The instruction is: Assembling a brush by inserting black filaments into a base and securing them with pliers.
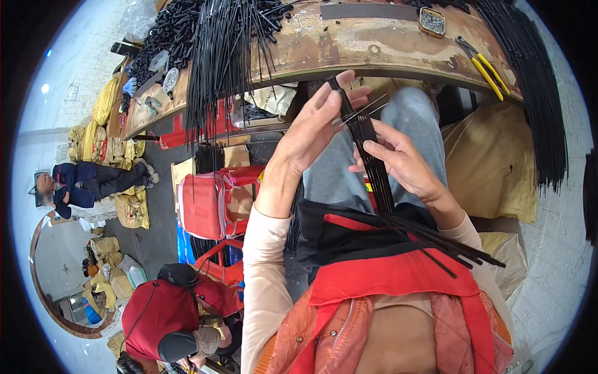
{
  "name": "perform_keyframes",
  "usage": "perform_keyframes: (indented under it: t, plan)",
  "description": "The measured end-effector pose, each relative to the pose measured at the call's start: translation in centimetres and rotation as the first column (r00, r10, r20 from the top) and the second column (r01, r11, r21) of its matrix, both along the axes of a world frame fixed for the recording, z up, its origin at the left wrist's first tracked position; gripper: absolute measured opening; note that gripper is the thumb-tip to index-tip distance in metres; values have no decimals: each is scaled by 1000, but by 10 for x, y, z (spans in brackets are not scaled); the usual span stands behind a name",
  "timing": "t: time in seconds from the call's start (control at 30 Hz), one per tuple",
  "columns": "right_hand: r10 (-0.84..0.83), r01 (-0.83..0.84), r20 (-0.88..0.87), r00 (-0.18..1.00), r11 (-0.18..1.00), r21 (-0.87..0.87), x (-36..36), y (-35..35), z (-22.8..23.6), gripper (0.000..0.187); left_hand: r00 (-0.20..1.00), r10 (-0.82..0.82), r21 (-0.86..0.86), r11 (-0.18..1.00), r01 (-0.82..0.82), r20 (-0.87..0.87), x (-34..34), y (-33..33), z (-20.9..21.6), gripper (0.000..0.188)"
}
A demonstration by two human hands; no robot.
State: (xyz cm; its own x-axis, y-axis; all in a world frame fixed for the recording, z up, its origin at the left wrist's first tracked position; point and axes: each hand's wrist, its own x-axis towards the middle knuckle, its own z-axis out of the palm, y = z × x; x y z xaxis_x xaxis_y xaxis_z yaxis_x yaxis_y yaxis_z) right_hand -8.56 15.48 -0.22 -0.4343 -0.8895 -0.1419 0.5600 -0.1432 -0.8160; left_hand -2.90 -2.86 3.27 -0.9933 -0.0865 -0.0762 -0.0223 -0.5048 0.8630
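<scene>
In front of my lap stands what looks like a folded black umbrella frame (371,163), slanting, its long thin ribs reaching down over my apron. My left hand (313,124) holds its top end loosely between thumb and fingers; the fingers behind are partly hidden and slightly blurred. Lower down, my right hand (402,159) grips the ribs, thumb across the front. A few thin wires (372,107) stick out sideways near the top, between my hands. The loose rib ends (458,244) fan out toward my right forearm.
Ahead is a worn wooden bench (367,47) with yellow-handled pliers (483,67), a tin of small metal parts (431,22) and a heap of black pieces (171,34). Black ribs (218,68) overhang its edge. A red chair (202,206) and a crouching person (162,318) are left; another person (93,184) lies back farther off.
</scene>
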Motion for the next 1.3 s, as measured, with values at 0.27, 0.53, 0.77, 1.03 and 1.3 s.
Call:
perform_keyframes:
  t: [0.27, 0.53, 0.77, 1.03, 1.3]
  plan:
    - [-73, 74, -43, 996, 997, 20, 4, -3, -1, 38, 960, 279, -199, 943, -266, 37, -4, -6, -11, 28]
    - [-81, 82, -51, 995, 996, 17, 6, -5, 2, 39, 939, 337, -111, 938, -328, 68, 2, 1, -14, 31]
    - [-86, 87, -31, 996, 995, 42, 7, -5, 1, 40, 954, 298, -335, 902, -271, 30, 3, -4, -12, 34]
    - [-61, 61, 30, 998, 998, 15, 2, -1, -3, 42, 988, 156, -197, 969, -153, 0, 0, -6, -18, 34]
    - [-92, 92, 35, 995, 996, 3, 2, -3, -4, 42, 981, 193, -204, 961, -187, 9, 1, 0, -18, 35]
